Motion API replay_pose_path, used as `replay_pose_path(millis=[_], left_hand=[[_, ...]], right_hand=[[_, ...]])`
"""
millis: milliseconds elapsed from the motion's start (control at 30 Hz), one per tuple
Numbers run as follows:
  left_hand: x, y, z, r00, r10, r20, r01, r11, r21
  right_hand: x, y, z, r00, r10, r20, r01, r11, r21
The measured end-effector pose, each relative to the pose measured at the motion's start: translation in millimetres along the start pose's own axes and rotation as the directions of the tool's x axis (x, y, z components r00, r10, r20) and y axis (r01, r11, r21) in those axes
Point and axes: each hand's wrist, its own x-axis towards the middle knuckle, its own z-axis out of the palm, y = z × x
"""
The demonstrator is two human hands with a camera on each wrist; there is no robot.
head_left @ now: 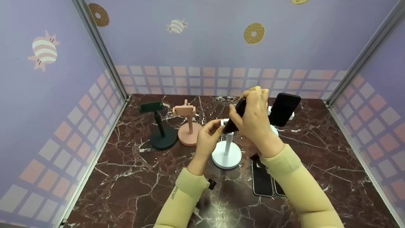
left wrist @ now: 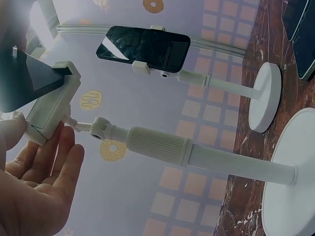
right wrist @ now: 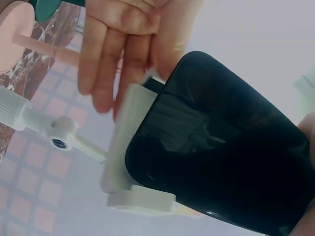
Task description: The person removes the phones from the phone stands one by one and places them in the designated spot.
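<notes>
- My right hand (head_left: 255, 122) is clamped on the phone (head_left: 231, 127), thumb at one long edge, fingers at the other.
- My left hand (head_left: 208, 136) pinches the clamp (left wrist: 53, 107) at the top of the stand (head_left: 226, 158), fingers behind it.
- The phone is at the stand's top, tilted, its lower end against the clamp; whether it is fully seated, I cannot tell.
- I judge the phone stiff and fairly light, its glossy face slippery and fragile; the long edges are the place to hold, with no pressure on the glass.
- The clamp looks like hard plastic on a thin joint (left wrist: 101, 128) that could swivel under a push, so I would brace it from behind.
- Behind and right of the stand, a second phone (head_left: 285, 109) sits in another white holder.
- Left of the stand are the pink holder (head_left: 190, 136) and, farther out, the green holder (head_left: 163, 140).
- Right of the stand and nearer me, two flat phones (head_left: 262, 182) lie partly under my sleeve (head_left: 281, 161).
</notes>
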Motion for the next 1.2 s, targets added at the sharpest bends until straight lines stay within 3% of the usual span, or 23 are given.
replay_pose_path(millis=[267, 700, 967, 1200], left_hand=[[-0.4, -0.4, 0.2, 1.0, -0.022, -0.011, 0.022, 1.0, 0.008], [-1.7, 0.3, 1.2, 0.998, -0.052, -0.02, 0.052, 0.998, -0.018], [-2.8, -0.8, 0.3, 0.998, -0.062, -0.027, 0.061, 0.998, -0.031], [-4.4, -4.7, -1.3, 0.996, -0.075, -0.039, 0.075, 0.997, -0.01]], right_hand=[[6.9, -4.2, -12.7, 0.998, 0.036, -0.053, -0.036, 0.999, 0.001], [10.0, 3.4, -28.5, 0.992, 0.023, -0.126, -0.025, 1.0, -0.013], [5.0, 9.6, -37.7, 0.991, 0.065, -0.116, -0.069, 0.997, -0.035], [-4.8, 15.3, -46.3, 0.993, 0.103, -0.058, -0.108, 0.99, -0.09]])
